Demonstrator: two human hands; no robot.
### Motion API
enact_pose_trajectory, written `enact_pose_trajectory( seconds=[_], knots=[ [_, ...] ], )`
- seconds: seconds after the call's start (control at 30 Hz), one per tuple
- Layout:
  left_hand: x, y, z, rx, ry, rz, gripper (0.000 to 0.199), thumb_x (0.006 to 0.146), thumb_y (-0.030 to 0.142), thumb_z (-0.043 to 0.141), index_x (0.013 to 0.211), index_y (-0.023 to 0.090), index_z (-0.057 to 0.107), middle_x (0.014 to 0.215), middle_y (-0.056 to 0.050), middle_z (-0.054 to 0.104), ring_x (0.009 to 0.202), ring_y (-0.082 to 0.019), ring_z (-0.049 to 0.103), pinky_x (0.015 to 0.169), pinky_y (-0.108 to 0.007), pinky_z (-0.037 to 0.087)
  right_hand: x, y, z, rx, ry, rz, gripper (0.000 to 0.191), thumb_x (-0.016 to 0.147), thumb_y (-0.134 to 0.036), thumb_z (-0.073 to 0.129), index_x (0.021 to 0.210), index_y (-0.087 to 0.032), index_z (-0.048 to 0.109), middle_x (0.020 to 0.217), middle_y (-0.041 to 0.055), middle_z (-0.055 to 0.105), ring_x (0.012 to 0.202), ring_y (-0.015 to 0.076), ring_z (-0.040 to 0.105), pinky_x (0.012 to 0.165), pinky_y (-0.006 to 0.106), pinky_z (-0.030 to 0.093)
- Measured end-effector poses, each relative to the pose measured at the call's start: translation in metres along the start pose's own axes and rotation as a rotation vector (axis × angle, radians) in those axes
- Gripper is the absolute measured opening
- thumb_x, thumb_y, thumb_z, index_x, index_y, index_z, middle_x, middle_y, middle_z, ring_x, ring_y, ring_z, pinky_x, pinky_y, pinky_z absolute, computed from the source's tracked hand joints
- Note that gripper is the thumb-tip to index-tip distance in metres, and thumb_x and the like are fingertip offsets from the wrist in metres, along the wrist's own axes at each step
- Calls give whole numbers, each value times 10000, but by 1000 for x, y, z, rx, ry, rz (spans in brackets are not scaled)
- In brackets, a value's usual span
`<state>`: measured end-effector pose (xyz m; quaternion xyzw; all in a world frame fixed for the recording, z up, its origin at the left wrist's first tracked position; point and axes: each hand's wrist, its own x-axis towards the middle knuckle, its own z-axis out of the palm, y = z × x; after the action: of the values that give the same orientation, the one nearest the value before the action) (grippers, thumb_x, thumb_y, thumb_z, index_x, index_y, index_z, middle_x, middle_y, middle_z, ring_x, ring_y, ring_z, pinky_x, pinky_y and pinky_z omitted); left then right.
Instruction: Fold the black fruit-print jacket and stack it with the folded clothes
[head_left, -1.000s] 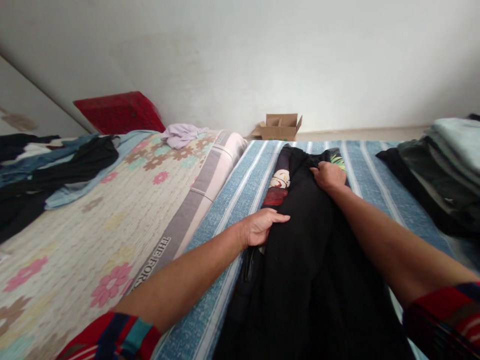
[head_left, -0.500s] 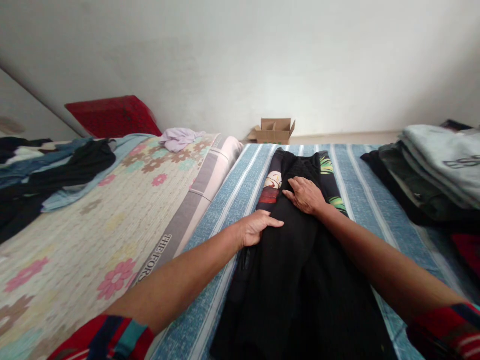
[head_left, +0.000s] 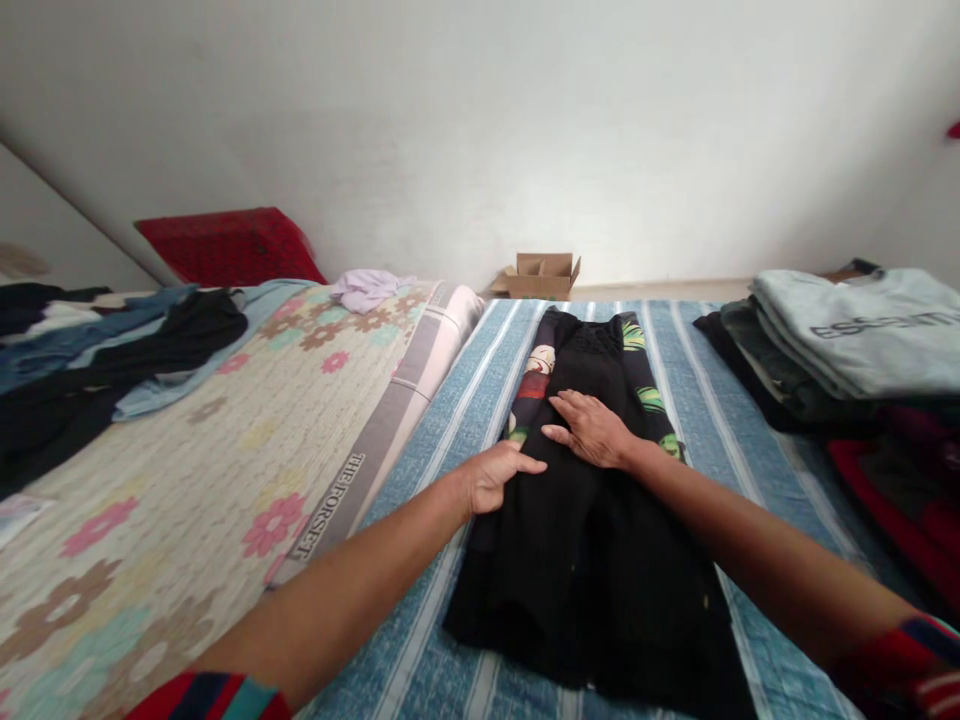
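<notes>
Black garment (head_left: 600, 560): lower centre, spread on blue striped sheet (head_left: 712, 390) | Room: bare strips left, toward floral bedspread (head_left: 225, 440), and right, toward folded stack (head_left: 847, 340) | Hands: apart, both touching garment; right hand (head_left: 592, 430) palm down, fingers extended; left hand (head_left: 496, 477) at left edge, thumb on top, fingers partly hidden, cannot tell if gripping

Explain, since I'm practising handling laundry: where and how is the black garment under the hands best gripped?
Probably by the patterned side panels along its two long sides, coming in from left and right. The black garment lies spread lengthwise on the blue striped cover, leaving both edges reachable; the left hand sits at the left edge, thumb on top.
</notes>
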<state>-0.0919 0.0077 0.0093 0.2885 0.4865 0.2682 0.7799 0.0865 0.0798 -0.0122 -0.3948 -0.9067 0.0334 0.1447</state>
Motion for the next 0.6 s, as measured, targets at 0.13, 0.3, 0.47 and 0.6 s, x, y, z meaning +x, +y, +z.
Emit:
enact_pose_trajectory(
  seconds=[0.13,0.3,0.47,0.6],
  knots=[
    [-4,-2,2,-29,5,-29,284,596,190,745,855,113,656,746,-60,716,663,-171,668,751,-304,514,-10,7,14,8,-63,88,678,929,-572,257,1382,-83,384,1449,179,341,1340,294,295,1071,414,265],
    [-30,-8,8,43,-67,-31,390,547,195,802,903,102,672,851,-85,724,744,-190,675,785,-315,506,-8,11,14,19,-69,85,656,933,-551,275,1382,-87,389,1455,176,336,1348,288,287,1080,419,263],
    [-43,-20,4,88,-19,-8,455,441,98,792,877,105,662,837,-89,721,737,-228,676,736,-344,505,-8,4,6,23,-86,106,626,937,-519,312,1373,-78,395,1452,179,337,1350,282,283,1090,399,249],
    [-39,-24,1,35,6,50,372,476,81,732,837,92,642,798,-95,718,692,-204,678,743,-322,502,-15,-11,-4,35,-67,131,655,938,-540,267,1369,-62,389,1402,211,395,1315,278,349,1053,394,308]
  ],
)
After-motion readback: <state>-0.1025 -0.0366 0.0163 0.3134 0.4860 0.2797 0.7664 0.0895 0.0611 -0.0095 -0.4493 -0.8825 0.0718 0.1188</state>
